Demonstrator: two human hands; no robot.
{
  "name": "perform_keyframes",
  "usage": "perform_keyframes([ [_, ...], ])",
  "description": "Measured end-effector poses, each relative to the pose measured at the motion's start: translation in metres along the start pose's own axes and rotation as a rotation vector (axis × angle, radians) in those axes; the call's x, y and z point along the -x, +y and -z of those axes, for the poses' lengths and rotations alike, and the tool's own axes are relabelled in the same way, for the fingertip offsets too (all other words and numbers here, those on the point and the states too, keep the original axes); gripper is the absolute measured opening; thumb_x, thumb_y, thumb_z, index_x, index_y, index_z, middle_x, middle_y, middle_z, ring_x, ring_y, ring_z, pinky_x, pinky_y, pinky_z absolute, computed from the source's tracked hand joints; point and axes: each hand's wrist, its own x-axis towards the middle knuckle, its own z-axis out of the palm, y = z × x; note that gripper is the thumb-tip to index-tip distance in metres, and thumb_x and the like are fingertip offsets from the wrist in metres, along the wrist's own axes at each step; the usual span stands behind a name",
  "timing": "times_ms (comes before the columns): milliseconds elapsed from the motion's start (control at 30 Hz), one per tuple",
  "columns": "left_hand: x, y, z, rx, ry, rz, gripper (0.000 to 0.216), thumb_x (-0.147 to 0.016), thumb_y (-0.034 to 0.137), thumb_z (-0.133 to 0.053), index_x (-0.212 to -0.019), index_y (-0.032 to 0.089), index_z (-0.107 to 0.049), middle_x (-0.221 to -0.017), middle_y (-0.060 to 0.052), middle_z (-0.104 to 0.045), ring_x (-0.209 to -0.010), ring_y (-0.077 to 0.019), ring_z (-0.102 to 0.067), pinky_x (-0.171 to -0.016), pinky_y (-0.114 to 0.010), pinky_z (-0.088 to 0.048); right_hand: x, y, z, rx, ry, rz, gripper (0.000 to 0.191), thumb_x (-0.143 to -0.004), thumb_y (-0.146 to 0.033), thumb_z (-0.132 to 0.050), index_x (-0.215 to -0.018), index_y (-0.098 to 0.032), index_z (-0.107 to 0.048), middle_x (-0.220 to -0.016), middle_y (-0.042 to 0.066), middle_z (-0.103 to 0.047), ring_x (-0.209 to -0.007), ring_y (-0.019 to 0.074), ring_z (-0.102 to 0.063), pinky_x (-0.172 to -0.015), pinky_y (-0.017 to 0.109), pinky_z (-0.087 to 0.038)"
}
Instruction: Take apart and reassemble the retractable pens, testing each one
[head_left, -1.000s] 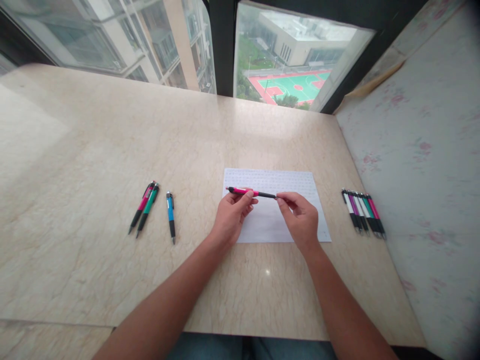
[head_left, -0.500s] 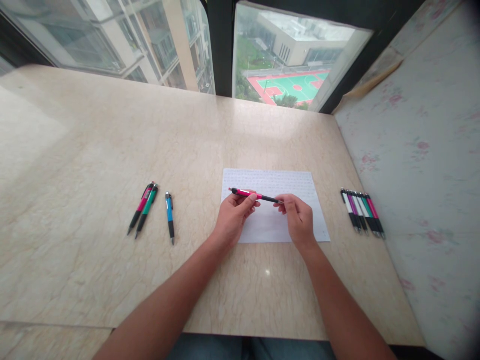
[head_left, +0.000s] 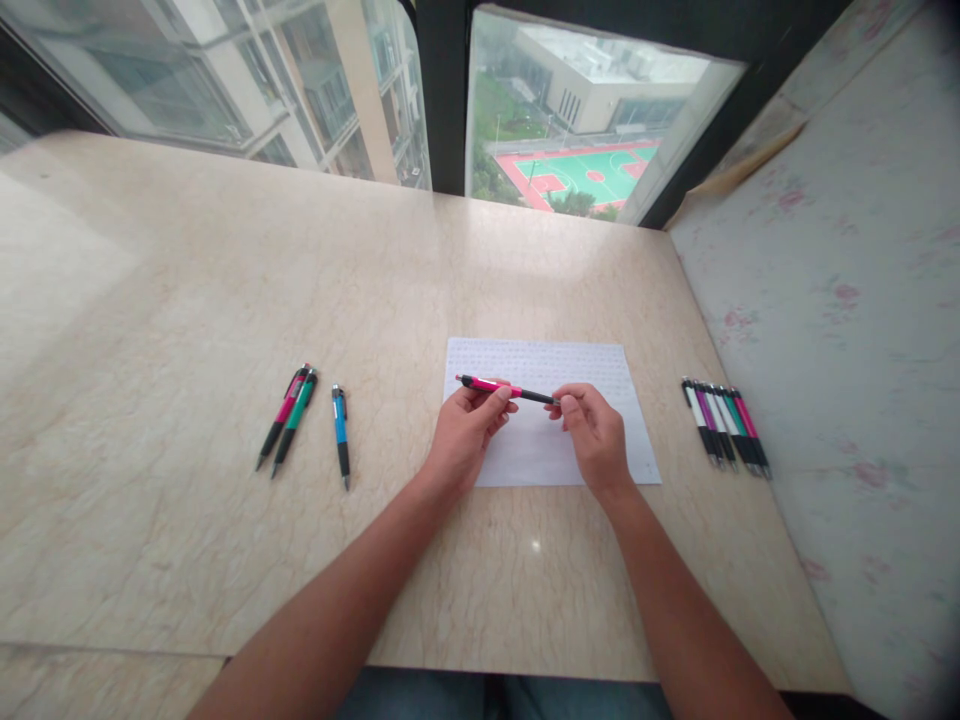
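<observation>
A pink and black pen (head_left: 536, 396) is held level above a sheet of paper (head_left: 555, 455) whose upper part carries rows of writing. My left hand (head_left: 466, 430) is closed on the pink barrel, thumb on the near side. The fingers of my right hand (head_left: 596, 430) pinch the pen's tip end, so the very point is hidden. Well to the left of my hands lie a blue pen (head_left: 340, 425) and, touching each other, a pink pen (head_left: 288, 405) and a green pen (head_left: 298, 410).
A row of several pens (head_left: 724, 425), white, purple, green and pink, lies at the right beside the papered wall (head_left: 847, 400). The marble-patterned tabletop (head_left: 375, 270) reaches back to the windows (head_left: 592, 120). Its front edge is close to my lap.
My right hand has shifted slightly left and up along the pen's tip. The pen has barely moved, and my left hand keeps its grip.
</observation>
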Motion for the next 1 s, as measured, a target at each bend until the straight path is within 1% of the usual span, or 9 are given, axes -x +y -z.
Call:
perform_keyframes([
  [33, 0.000, 0.000, 0.000, -0.001, -0.002, -0.002, 0.023, -0.071, 0.029, -0.081, -0.086, 0.015, -0.070, -0.089, -0.004, -0.069, -0.073, -0.0087, -0.061, -0.069, -0.022, -0.044, 0.000, -0.001, 0.000, 0.018, 0.008, 0.006, 0.018, -0.093, -0.037, -0.055, -0.091, -0.021, -0.063, -0.082, 0.002, -0.067, -0.077, 0.0171, -0.064, -0.065, 0.029, -0.049],
  [100, 0.000, 0.000, 0.001, -0.008, 0.001, 0.001, 0.023, -0.071, 0.029, -0.081, -0.086, 0.015, -0.070, -0.089, -0.004, -0.070, -0.073, -0.0087, -0.061, -0.070, -0.022, -0.045, 0.000, -0.003, 0.000, 0.060, 0.015, 0.020, 0.015, -0.091, -0.035, -0.058, -0.087, -0.021, -0.063, -0.081, 0.002, -0.066, -0.077, 0.0168, -0.063, -0.067, 0.028, -0.048],
  [267, -0.001, -0.001, 0.002, -0.026, 0.023, 0.019, 0.025, -0.071, 0.032, -0.082, -0.083, 0.015, -0.069, -0.083, -0.003, -0.068, -0.072, -0.0089, -0.061, -0.068, -0.021, -0.045, 0.000, -0.007, 0.000, 0.077, -0.026, 0.012, 0.027, -0.095, -0.035, -0.052, -0.074, -0.020, -0.059, -0.065, -0.002, -0.060, -0.062, 0.0131, -0.057, -0.062, 0.026, -0.044],
  [533, -0.002, 0.000, 0.002, -0.022, 0.028, 0.015, 0.026, -0.070, 0.032, -0.082, -0.083, 0.015, -0.068, -0.082, -0.003, -0.067, -0.072, -0.0090, -0.060, -0.068, -0.022, -0.044, 0.000, -0.008, -0.001, 0.169, -0.061, 0.081, 0.031, -0.098, -0.035, -0.044, -0.073, -0.020, -0.054, -0.063, -0.003, -0.054, -0.059, 0.0124, -0.051, -0.060, 0.026, -0.039],
  [700, -0.002, -0.002, 0.003, -0.033, 0.017, 0.003, 0.027, -0.070, 0.034, -0.081, -0.085, 0.015, -0.068, -0.085, -0.003, -0.066, -0.073, -0.0100, -0.060, -0.070, -0.024, -0.044, 0.000, -0.007, -0.001, 0.189, -0.067, 0.089, 0.032, -0.098, -0.035, -0.044, -0.072, -0.021, -0.054, -0.062, -0.002, -0.055, -0.059, 0.0130, -0.052, -0.060, 0.027, -0.040],
  [767, -0.002, -0.001, 0.004, -0.078, 0.006, -0.036, 0.027, -0.072, 0.036, -0.079, -0.086, 0.016, -0.067, -0.085, -0.003, -0.066, -0.073, -0.0108, -0.059, -0.069, -0.025, -0.044, -0.001, -0.007, 0.001, 0.185, -0.110, 0.092, 0.030, -0.097, -0.034, -0.046, -0.071, -0.021, -0.056, -0.063, -0.001, -0.059, -0.060, 0.0137, -0.055, -0.061, 0.028, -0.043],
  [833, -0.001, 0.001, 0.004, -0.181, -0.019, -0.110, 0.026, -0.074, 0.038, -0.077, -0.084, 0.016, -0.066, -0.079, -0.002, -0.065, -0.070, -0.0112, -0.058, -0.068, -0.025, -0.043, -0.002, -0.008, 0.003, 0.164, -0.184, 0.108, 0.026, -0.095, -0.031, -0.049, -0.074, -0.020, -0.060, -0.069, 0.001, -0.065, -0.066, 0.0150, -0.060, -0.063, 0.028, -0.046],
  [933, 0.001, 0.004, 0.004, -0.372, -0.055, -0.217, 0.025, -0.076, 0.038, -0.075, -0.076, 0.017, -0.063, -0.069, 0.000, -0.061, -0.063, -0.0113, -0.054, -0.064, -0.026, -0.042, -0.002, -0.011, 0.004, 0.080, -0.256, 0.142, 0.015, -0.092, -0.029, -0.055, -0.096, -0.022, -0.067, -0.091, 0.004, -0.071, -0.081, 0.0172, -0.065, -0.068, 0.030, -0.052],
  [1000, 0.002, 0.004, 0.003, -0.449, -0.073, -0.249, 0.025, -0.076, 0.038, -0.075, -0.072, 0.017, -0.061, -0.066, 0.001, -0.059, -0.062, -0.0111, -0.052, -0.062, -0.026, -0.041, 0.001, -0.013, 0.002, 0.020, -0.281, 0.144, 0.022, -0.088, -0.029, -0.060, -0.109, -0.023, -0.066, -0.099, 0.005, -0.071, -0.084, 0.0170, -0.066, -0.070, 0.030, -0.054],
])
